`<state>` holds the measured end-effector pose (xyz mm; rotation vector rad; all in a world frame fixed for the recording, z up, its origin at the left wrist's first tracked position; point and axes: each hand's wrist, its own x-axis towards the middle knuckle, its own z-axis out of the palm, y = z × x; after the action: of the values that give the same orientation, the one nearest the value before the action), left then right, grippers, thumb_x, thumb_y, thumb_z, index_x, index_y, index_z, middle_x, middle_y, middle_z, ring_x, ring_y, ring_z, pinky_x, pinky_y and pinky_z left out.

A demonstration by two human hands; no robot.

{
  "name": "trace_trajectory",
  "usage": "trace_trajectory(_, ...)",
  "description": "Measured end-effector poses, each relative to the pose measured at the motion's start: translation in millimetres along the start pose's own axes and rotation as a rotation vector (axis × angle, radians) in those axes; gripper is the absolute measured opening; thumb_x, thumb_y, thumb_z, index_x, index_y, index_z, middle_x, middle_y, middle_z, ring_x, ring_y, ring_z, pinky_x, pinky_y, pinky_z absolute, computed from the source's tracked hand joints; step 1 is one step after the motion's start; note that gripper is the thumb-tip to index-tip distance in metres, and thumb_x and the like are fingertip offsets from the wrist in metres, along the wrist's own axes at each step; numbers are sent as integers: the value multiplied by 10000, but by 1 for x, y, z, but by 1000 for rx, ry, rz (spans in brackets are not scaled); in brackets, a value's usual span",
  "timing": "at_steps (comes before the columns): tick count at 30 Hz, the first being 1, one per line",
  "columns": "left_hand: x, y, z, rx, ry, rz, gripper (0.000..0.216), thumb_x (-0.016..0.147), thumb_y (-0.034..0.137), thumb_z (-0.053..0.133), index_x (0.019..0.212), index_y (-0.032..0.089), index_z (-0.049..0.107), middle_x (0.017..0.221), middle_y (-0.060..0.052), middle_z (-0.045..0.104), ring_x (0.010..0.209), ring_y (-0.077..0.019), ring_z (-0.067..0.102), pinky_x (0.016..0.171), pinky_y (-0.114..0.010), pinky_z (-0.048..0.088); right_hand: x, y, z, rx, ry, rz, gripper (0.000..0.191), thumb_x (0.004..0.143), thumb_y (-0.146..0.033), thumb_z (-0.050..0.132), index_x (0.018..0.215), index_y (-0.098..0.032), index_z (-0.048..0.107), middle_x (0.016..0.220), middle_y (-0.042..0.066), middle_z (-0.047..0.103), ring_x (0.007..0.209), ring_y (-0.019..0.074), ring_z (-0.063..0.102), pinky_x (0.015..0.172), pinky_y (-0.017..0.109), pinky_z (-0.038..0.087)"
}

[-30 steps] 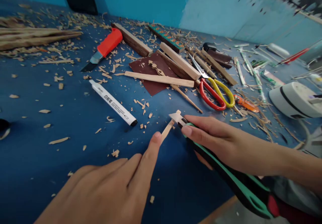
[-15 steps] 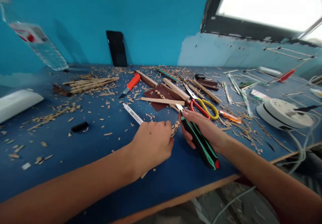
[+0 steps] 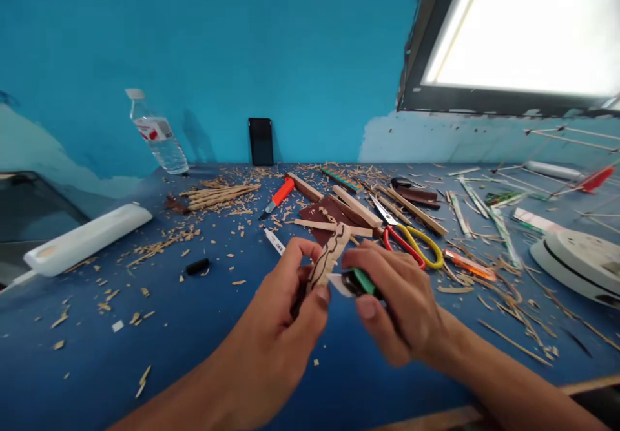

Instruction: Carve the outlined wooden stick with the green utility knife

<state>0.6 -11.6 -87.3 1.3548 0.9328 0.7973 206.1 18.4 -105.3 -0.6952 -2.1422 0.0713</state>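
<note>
My left hand (image 3: pixel 285 321) grips a pale strip of wood (image 3: pixel 330 255) marked with dark wavy lines, its upper end tilted away from me. Closed around a black and green utility knife (image 3: pixel 361 282), my right hand (image 3: pixel 402 302) holds the blade against or very near the wood's right edge. Part of the knife's handle is hidden by my fingers. Just beyond my hands lie a flat wooden stick (image 3: pixel 310 225), a brown leather-like piece (image 3: pixel 310 212) and a white marker (image 3: pixel 274 241). Scissors (image 3: pixel 411 243) with red and yellow handles rest to the right.
An orange-handled knife (image 3: pixel 281 192), a bundle of carved sticks (image 3: pixel 223 195) and wood shavings cover the blue table (image 3: pixel 194 347). A water bottle (image 3: pixel 157 137) and a phone (image 3: pixel 261 141) lean at the wall. A round white device (image 3: pixel 576 263) sits right.
My left hand has turned and lifted, bringing the marked wood into view. My right hand has rotated, bringing the knife's blade to the wood. The camera view has shifted too.
</note>
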Motion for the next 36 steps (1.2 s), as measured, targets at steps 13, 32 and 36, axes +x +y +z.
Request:
trace_trajectory(13,3,-14,8,102,104,30,279,941,512,621,1039,285,493,692,74,455,563,-108,390,493,-243,331,-11,2,12,-104,-121,37,155,1008,-319,437,1079,-193,493,786,12,548,602,173,478,527,323,376)
trace_trajectory(32,28,-30,7,177,405,-55,355,1006,616,499,942,267,481,533,125,378,399,-78,314,370,-190,266,4,8,41,-593,-223,161,382,1111,-387,299,1048,-156,597,884,98,676,675,233,645,583,352,323)
trace_trajectory(36,24,-25,10,10,368,-189,432,924,702,563,951,284,457,506,151,333,337,-70,285,278,-146,243,2,13,44,-559,-253,119,413,1127,-427,275,1040,-178,594,878,74,671,690,218,635,591,349,340)
